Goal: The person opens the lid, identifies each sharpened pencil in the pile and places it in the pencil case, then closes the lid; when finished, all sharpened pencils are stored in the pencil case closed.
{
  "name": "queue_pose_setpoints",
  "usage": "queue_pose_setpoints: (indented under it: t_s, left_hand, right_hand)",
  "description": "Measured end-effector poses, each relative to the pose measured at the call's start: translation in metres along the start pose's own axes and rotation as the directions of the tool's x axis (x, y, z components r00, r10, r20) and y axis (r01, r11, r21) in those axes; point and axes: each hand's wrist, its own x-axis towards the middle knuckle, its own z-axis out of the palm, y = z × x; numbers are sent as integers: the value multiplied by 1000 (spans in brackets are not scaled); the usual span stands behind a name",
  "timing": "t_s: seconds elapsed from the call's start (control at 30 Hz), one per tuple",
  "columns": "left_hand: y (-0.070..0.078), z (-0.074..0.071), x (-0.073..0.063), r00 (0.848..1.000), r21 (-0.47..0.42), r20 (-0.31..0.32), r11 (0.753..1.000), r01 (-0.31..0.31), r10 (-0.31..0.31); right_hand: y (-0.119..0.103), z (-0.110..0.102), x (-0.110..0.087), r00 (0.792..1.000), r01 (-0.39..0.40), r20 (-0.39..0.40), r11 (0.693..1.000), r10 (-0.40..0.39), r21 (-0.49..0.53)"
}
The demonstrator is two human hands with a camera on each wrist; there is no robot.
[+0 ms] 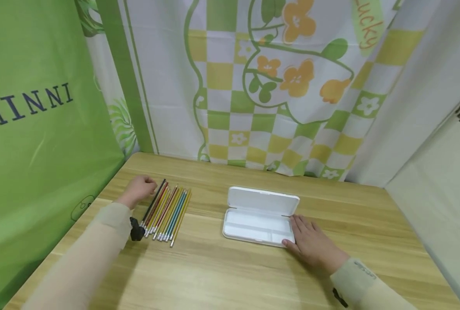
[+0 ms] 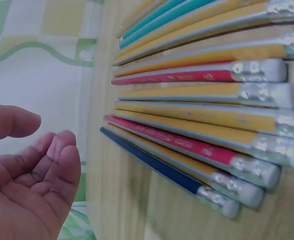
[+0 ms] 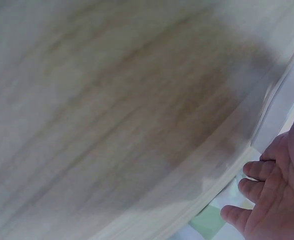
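Fingers [image 2: 68, 172] of my left hand [image 1: 138, 189] curve loosely, the thumb [image 2: 16, 122] apart from them, gripping nothing beside the pencils [image 1: 176, 215], which lie in a loose row on the left of the desk [image 1: 199, 275]. The dark pencil [image 2: 152, 161] at the row's outer end is nearest me. The fingers of my right hand [image 1: 313, 245] reach out along the right end of the open white case [image 1: 249, 217], touching it, not clamped round it.

I judge each pencil light, stiff and smooth, apt to slide or roll into its neighbour; a mid-shaft pinch should balance best and spare the point. The case looks light and rigid, likely to skid if nudged, so its end wall suits a steadying touch better than the raised lid [image 1: 262, 200].

Only the left wrist view shows the gap below my thumb, and close up the metal collars [image 2: 244, 70] and pale erasers [image 2: 276, 70]. Only the head view takes in the case whole; the right wrist view is mostly desk.
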Motion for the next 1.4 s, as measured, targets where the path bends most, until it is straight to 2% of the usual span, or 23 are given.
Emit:
queue_pose_setpoints:
  t_s: [0.07, 0.17, 0.47, 0.63, 0.83, 1.07, 1.4]
  left_hand:
    - [-5, 0, 3, 1000, -31, 14, 1000, 0, 0]
    - [-11, 3, 7, 999, -6, 37, 1000, -4, 4]
    - [-19, 9, 5, 997, 139, 58, 990, 34, -42]
    - [-19, 10, 5, 999, 239, 45, 971, 3, -14]
    - [-16, 13, 5, 998, 348, 53, 936, -62, 46]
    - [-13, 18, 5, 995, 373, 57, 923, -94, 78]
    - [-13, 22, 13, 994, 427, 79, 898, -106, 80]
  right_hand:
    - [0, 0, 0, 1000, -2, 3, 1000, 2, 5]
    - [1, 0, -1, 1000, -2, -4, 1000, 2, 14]
    - [3, 5, 1, 1000, 4, -11, 1000, -4, -6]
    - [1, 3, 1, 1000, -7, -6, 1000, 7, -2]
    - [-1, 2, 2, 1000, -25, 13, 999, 25, -23]
    - [-4, -2, 2, 998, -42, 39, 999, 43, -31]
    - [-4, -1, 2, 998, -47, 47, 998, 49, -42]
